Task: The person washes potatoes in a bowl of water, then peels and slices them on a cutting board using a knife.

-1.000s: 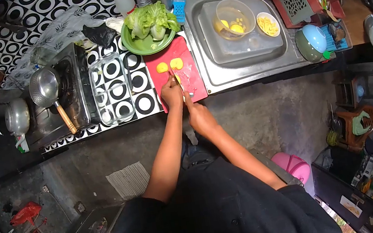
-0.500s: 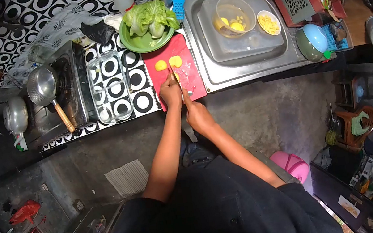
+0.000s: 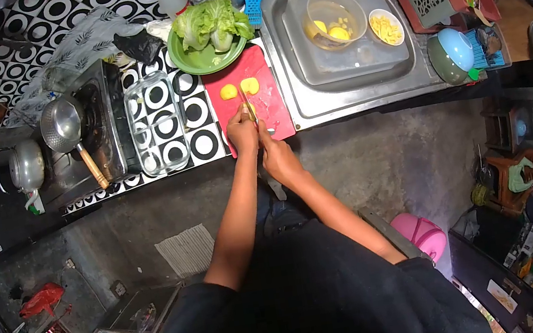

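Observation:
A red cutting board (image 3: 259,72) lies at the counter's front edge, left of the sink. Two yellow pieces sit on it, the left yellow piece (image 3: 228,91) apart from the right yellow piece (image 3: 250,86). A knife (image 3: 245,98) points away from the body, its blade beside the right piece. My right hand (image 3: 279,158) is closed round the knife's handle, which it mostly hides. Just left of it, my left hand (image 3: 242,131) is closed at the blade, over a yellowish piece that shows only in part between the hands.
Behind the board stands a green bowl (image 3: 207,61) of leafy greens. A glass dish (image 3: 157,124) and the stove (image 3: 93,116) are to the left. On the right, the sink (image 3: 338,92) holds an upturned tub with a clear bowl (image 3: 335,18) and a white bowl (image 3: 386,28).
The view has shifted slightly. Both hands remain at the knife over the board, with little visible movement.

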Demonstrator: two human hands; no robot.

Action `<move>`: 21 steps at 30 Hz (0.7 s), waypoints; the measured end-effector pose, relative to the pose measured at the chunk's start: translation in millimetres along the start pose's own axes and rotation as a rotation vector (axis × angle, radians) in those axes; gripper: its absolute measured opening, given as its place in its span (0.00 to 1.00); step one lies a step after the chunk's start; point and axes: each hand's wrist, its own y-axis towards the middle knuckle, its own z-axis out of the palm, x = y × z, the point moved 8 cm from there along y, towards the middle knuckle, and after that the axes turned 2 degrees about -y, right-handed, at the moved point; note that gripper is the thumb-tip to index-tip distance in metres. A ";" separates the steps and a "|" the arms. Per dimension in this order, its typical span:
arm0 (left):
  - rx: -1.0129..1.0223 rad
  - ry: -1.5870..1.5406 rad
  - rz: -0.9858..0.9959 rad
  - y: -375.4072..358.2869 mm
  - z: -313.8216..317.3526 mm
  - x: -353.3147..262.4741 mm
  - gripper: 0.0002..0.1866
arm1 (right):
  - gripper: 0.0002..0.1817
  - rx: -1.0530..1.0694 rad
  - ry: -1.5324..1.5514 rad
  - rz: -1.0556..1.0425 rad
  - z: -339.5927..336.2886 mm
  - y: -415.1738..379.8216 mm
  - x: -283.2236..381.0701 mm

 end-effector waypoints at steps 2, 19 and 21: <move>-0.016 -0.033 0.041 7.0 1.5 12.4 0.18 | 0.39 -0.012 0.006 -0.014 0.0 1.1 -1.4; 0.004 -0.081 -0.011 0.5 0.2 -2.2 0.18 | 0.39 -0.058 -0.052 -0.073 14.4 13.3 -12.6; 0.003 -0.058 0.020 -0.4 -0.3 -4.3 0.18 | 0.39 -0.037 -0.046 -0.043 7.1 16.6 -6.3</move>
